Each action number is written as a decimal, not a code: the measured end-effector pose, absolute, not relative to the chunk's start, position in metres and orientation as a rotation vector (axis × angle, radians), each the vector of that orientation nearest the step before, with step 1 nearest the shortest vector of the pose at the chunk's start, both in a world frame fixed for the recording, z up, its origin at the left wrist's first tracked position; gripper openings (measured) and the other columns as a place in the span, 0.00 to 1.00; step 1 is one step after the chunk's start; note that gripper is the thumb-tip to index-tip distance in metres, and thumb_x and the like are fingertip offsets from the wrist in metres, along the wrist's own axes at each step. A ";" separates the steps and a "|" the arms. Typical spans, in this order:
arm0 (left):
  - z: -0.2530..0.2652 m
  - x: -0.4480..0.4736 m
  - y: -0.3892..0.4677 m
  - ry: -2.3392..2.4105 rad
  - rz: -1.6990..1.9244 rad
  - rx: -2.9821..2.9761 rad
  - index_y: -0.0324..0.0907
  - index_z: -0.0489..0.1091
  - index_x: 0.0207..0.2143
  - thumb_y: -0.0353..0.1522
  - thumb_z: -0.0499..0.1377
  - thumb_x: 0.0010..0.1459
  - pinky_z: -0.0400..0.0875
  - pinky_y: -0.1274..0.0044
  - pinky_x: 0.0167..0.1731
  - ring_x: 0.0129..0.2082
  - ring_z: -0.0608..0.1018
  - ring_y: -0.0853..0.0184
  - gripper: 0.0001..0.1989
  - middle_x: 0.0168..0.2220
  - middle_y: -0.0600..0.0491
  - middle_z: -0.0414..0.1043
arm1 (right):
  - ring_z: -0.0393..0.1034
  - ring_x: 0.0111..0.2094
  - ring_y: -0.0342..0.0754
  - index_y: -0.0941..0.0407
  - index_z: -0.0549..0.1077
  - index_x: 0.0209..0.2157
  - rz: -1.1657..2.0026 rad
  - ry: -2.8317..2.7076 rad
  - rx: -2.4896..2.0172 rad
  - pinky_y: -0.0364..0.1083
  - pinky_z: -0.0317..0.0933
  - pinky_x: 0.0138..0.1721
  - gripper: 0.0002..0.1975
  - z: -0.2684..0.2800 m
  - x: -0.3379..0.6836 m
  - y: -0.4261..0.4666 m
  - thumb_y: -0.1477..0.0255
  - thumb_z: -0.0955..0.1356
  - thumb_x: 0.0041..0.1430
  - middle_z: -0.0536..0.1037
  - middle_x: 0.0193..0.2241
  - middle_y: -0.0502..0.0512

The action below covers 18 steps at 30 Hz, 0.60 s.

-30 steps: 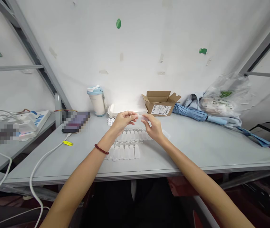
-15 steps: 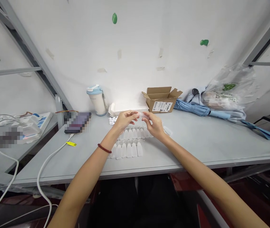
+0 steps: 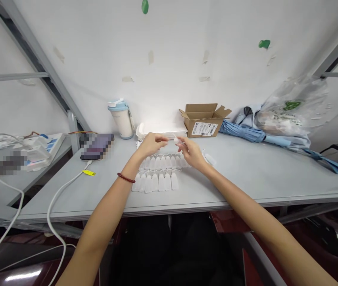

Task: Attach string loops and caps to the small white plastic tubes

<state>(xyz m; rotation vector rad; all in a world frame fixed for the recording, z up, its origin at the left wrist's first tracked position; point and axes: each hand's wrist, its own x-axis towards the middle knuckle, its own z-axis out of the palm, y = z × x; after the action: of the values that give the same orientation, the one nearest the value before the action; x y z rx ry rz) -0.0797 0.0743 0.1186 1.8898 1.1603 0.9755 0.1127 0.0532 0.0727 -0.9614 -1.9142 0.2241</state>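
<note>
My right hand (image 3: 192, 153) pinches a small white piece (image 3: 177, 140) in its fingertips, with a thin strand standing up from it; its exact kind is too small to make out. To the left, my left hand (image 3: 151, 144) has its thumb and forefinger apart, and no object shows between them. Below both hands, two rows of translucent white tag-shaped pieces (image 3: 161, 182) with white cord loops lie on the grey table (image 3: 255, 171). Another translucent piece (image 3: 210, 158) lies beside my right wrist. Small white bits (image 3: 138, 143) are partly hidden behind my left hand.
At the back stand a cream and blue tumbler (image 3: 121, 121), a white tray (image 3: 160, 129) and an open cardboard box (image 3: 204, 123). A folded blue umbrella (image 3: 243, 133) and a plastic bag (image 3: 290, 107) lie at right. A phone (image 3: 97, 146) with a white cable (image 3: 64, 188) is at left.
My hands have moved apart: the left has shifted left and its fingers have parted. The small white piece stays in my right fingers. The camera view has shifted slightly.
</note>
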 end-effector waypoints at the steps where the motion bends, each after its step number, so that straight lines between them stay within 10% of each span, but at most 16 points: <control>1: 0.118 -0.087 0.080 1.250 1.029 1.942 0.38 0.77 0.31 0.32 0.62 0.45 0.68 0.71 0.35 0.32 0.76 0.62 0.09 0.30 0.49 0.76 | 0.71 0.27 0.44 0.56 0.65 0.49 0.231 -1.905 -0.975 0.46 0.65 0.33 0.15 0.072 0.114 0.054 0.66 0.57 0.64 0.75 0.36 0.57; 10: 0.095 -0.132 0.111 1.581 1.022 1.961 0.41 0.74 0.17 0.25 0.63 0.37 0.67 0.66 0.34 0.28 0.76 0.55 0.03 0.21 0.47 0.74 | 0.71 0.26 0.44 0.58 0.65 0.47 0.208 -1.899 -1.058 0.47 0.65 0.33 0.16 0.069 0.121 0.062 0.64 0.57 0.64 0.74 0.38 0.60; 18: 0.089 -0.127 0.110 1.540 0.767 2.350 0.43 0.78 0.26 0.31 0.64 0.39 0.64 0.66 0.42 0.33 0.75 0.56 0.07 0.28 0.49 0.76 | 0.71 0.30 0.47 0.57 0.65 0.48 0.178 -1.941 -1.050 0.48 0.65 0.36 0.14 0.067 0.119 0.060 0.69 0.57 0.63 0.74 0.41 0.61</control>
<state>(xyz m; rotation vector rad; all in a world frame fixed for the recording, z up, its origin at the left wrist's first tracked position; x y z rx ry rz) -0.1273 0.1098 0.0888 2.3496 1.5399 0.7671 0.1189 0.0604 0.0669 -1.0505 -1.9414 0.1784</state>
